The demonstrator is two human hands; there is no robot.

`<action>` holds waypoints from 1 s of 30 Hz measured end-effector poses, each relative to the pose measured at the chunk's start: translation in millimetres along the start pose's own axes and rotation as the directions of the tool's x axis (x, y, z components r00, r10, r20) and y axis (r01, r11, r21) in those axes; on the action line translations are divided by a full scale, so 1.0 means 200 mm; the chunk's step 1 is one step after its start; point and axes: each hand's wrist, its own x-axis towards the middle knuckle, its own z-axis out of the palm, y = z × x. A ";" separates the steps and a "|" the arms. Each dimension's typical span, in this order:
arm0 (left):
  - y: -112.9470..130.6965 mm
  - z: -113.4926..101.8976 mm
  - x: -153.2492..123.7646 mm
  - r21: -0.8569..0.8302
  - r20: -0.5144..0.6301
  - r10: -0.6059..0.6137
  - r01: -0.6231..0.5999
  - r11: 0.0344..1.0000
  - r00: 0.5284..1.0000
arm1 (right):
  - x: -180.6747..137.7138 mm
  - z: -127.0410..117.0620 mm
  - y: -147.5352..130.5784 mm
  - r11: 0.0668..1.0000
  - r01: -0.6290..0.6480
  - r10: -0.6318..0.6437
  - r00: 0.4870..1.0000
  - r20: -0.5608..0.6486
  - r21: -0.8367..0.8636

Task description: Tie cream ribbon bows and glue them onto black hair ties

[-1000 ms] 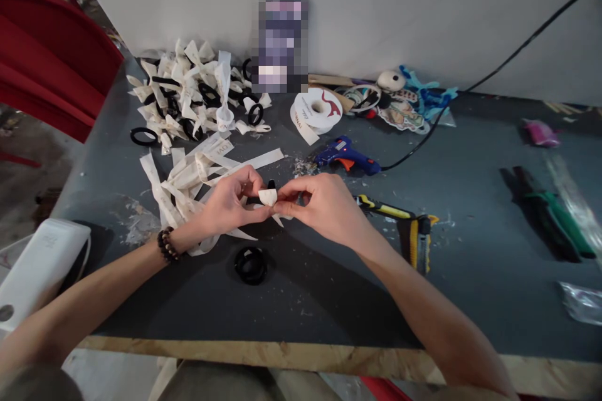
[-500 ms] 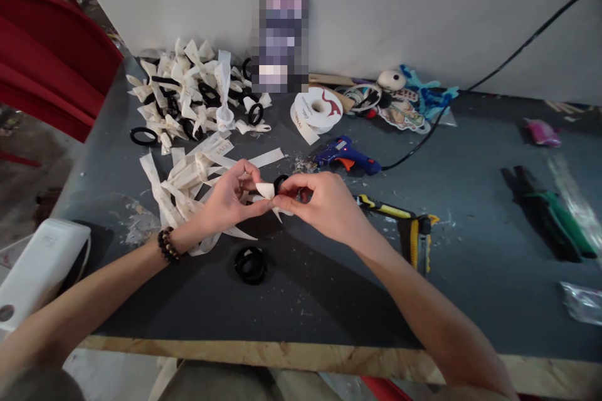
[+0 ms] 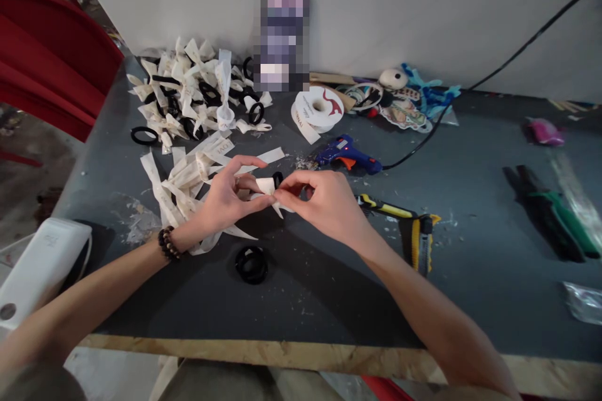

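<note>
Between my two hands is a cream ribbon (image 3: 266, 185) folded into a loop, with a black hair tie (image 3: 278, 179) against it. My left hand (image 3: 232, 191) pinches the ribbon from the left, thumb stretched along its lower side and index finger raised above. The fingertips of my right hand (image 3: 324, 200) are closed on the ribbon's knot area from the right. A ribbon tail hangs below the fingers, and part of the hair tie is hidden. Just below lie several loose black hair ties (image 3: 251, 265). Left of my hands are cut ribbon strips (image 3: 174, 191).
A heap of ribbon-tied hair ties (image 3: 188, 91) lies at the back left, near a ribbon spool (image 3: 318, 109). Behind my right hand is a blue glue gun (image 3: 348, 153) with a black cord. Rightward lie a yellow cutter (image 3: 422, 241), green-handled pliers (image 3: 555, 216), and a white power bank (image 3: 44, 269) far left.
My left index finger has lifted and straightened away from the ribbon loop. My right hand has shifted slightly, its fingertips still at the ribbon.
</note>
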 end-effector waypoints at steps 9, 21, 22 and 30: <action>0.02 0.01 0.00 -0.064 0.023 -0.026 0.028 0.998 0.999 | 0.00 0.02 -0.01 1.000 0.013 -0.013 1.000 0.002 -0.003; -0.01 0.00 0.01 -0.064 0.027 -0.040 0.041 0.997 0.999 | 0.00 0.02 0.00 0.999 0.038 -0.038 0.999 0.012 -0.002; -0.01 0.00 0.01 -0.060 0.024 -0.036 0.037 0.997 0.999 | 0.00 0.02 0.00 0.999 0.037 -0.037 0.999 0.015 0.000; -0.04 0.00 0.02 -0.056 -0.017 -0.022 0.021 0.998 1.000 | -0.01 0.02 -0.01 0.996 0.065 -0.065 0.998 0.004 -0.053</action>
